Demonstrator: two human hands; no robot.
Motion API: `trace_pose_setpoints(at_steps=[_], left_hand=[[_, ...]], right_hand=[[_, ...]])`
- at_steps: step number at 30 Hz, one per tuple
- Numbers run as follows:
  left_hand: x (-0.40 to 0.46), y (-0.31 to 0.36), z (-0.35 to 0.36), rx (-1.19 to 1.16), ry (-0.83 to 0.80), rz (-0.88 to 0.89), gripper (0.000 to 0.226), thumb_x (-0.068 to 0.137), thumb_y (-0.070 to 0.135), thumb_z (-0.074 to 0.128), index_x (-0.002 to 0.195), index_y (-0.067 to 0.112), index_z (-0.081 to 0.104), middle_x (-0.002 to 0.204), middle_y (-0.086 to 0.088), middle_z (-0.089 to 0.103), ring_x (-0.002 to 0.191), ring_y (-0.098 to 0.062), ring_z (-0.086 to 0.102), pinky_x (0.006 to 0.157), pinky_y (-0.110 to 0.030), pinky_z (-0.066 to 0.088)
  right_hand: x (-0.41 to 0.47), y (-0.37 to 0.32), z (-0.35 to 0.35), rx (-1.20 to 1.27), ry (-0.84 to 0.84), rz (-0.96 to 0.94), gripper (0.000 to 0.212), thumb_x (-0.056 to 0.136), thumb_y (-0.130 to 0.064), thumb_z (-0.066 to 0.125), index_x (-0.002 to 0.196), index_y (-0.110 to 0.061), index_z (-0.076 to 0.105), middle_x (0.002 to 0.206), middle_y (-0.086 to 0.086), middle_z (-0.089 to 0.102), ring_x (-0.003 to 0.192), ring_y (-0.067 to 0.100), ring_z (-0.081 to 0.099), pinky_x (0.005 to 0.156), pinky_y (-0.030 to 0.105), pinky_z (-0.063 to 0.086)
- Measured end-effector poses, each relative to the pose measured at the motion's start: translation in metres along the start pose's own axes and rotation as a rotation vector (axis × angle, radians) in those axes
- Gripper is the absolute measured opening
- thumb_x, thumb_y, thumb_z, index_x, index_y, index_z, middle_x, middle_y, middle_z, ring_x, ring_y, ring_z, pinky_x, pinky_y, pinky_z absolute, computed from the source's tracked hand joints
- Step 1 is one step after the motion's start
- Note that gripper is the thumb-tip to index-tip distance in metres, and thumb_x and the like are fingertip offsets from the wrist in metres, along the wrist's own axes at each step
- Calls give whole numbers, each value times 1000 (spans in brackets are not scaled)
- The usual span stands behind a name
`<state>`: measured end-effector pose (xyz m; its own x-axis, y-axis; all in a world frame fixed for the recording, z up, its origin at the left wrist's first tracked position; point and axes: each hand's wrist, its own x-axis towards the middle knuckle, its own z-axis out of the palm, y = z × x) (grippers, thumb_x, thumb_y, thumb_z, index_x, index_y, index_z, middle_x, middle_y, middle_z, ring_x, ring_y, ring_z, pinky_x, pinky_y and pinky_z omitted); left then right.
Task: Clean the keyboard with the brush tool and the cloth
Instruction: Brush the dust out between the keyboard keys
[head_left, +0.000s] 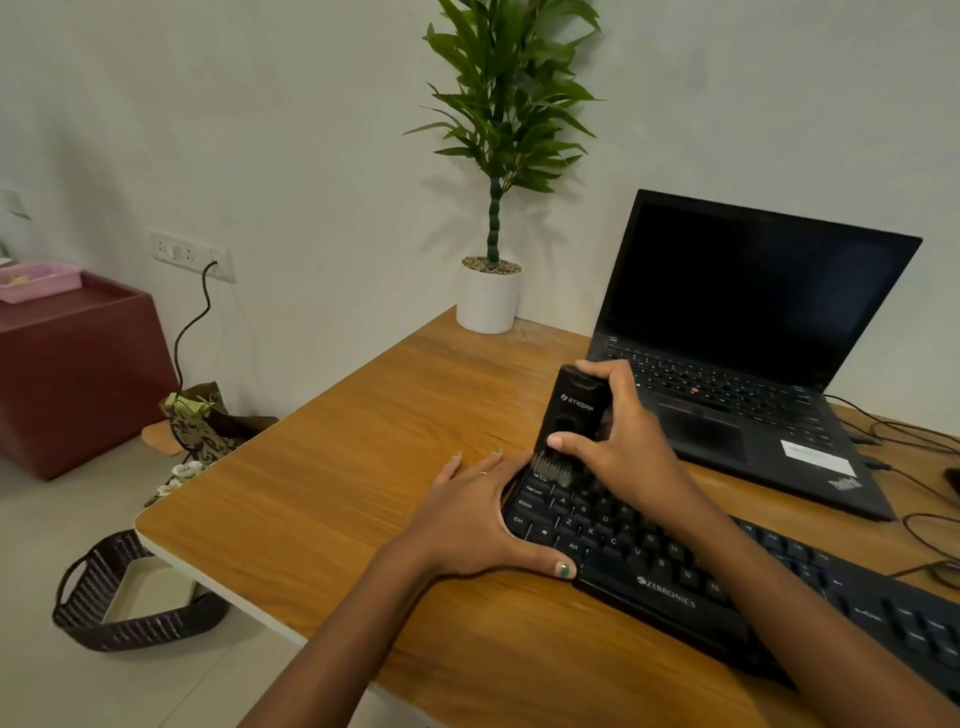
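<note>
The keyboard (727, 587) reads "ZEBRONICS" on its near edge, with Ctrl, Alt and Shift keys at left, and the laptop (748, 364) shows "ThinkPad".

Head-worn wide-angle view, looking forward and down across a wooden desk (322, 467) toward a white wall.

The single camera sits above the desk's near edge, close enough that both forearms enter from the bottom of the frame and the left hand (467, 525) and right hand (618, 441) fall just right of centre. It faces the far edge, where a potted plant (493, 171) stands against the wall, and is turned slightly left, so the desk's left corner (143, 519) and the floor beyond it fill the lower left. The laptop (737, 332) occupies the upper right, while the keyboard (675, 571) runs off the lower right edge. Wide-angle bending shows toward the borders. No second view exists to overlap with it.
</note>
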<state>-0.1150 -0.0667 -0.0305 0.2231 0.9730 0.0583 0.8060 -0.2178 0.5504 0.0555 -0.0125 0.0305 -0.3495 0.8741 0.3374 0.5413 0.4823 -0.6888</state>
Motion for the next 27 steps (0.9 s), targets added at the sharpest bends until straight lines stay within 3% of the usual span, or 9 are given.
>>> trace_pose_setpoints(at_steps=[2, 4, 9, 13, 15, 21, 25, 27], left_hand=[[0, 0, 1, 17, -2, -4, 114, 62, 80, 65, 153, 35, 12, 158, 9, 25, 146, -6, 13, 120, -35, -7], [0, 1, 1, 42, 3, 5, 115, 63, 79, 65, 153, 33, 10, 159, 9, 24, 147, -5, 11, 119, -34, -8], [0, 1, 2, 72, -3, 8, 117, 62, 80, 65, 154, 33, 9, 159, 10, 23, 147, -5, 10, 119, -35, -7], [0, 0, 3, 89, -3, 3, 118, 61, 82, 64, 154, 35, 7, 159, 11, 21, 147, -4, 9, 121, -36, -6], [0, 1, 2, 97, -15, 2, 119, 60, 82, 64, 154, 35, 7, 160, 11, 20, 147, -4, 8, 121, -36, -6], [-1, 2, 0, 117, -42, 1, 123, 59, 81, 64, 154, 34, 3, 161, 9, 16, 147, -5, 5, 120, -36, -8], [-2, 2, 0, 133, -42, -3, 124, 58, 84, 62, 154, 34, 1, 161, 9, 15, 147, -5, 5, 120, -36, -8], [-2, 3, 0, 139, -48, -7, 127, 55, 88, 60, 154, 35, 0, 161, 8, 15, 147, -5, 5, 120, -35, -8]], right_hand=[[6, 5, -2, -127, 83, -3, 69, 79, -19, 71, 131, -29, 28, 119, 1, 53, 98, 11, 53, 77, 26, 48], [5, 5, 1, -134, 135, -17, 68, 79, -18, 71, 131, -28, 29, 121, 1, 52, 99, 11, 51, 82, 29, 48], [1, 5, -2, -40, 63, -17, 68, 78, -16, 73, 129, -31, 30, 109, -7, 52, 90, 4, 55, 67, 17, 46], [-3, 18, -15, -266, 157, -16, 69, 81, -17, 70, 135, -28, 28, 126, 4, 52, 108, 20, 55, 84, 34, 50], [-10, 23, -17, -258, 139, -24, 70, 80, -15, 70, 135, -28, 29, 127, 4, 53, 109, 21, 55, 85, 32, 50], [-29, 29, -47, -57, 157, 56, 69, 78, -13, 72, 130, -31, 31, 110, -7, 50, 92, 13, 58, 67, 16, 47], [-52, 37, -77, -147, 117, 122, 67, 79, -14, 71, 129, -30, 30, 101, -12, 48, 72, 5, 59, 62, 19, 48], [-62, 37, -95, -296, 79, 145, 68, 78, -17, 71, 131, -32, 30, 108, -3, 53, 78, 10, 59, 66, 25, 51]])
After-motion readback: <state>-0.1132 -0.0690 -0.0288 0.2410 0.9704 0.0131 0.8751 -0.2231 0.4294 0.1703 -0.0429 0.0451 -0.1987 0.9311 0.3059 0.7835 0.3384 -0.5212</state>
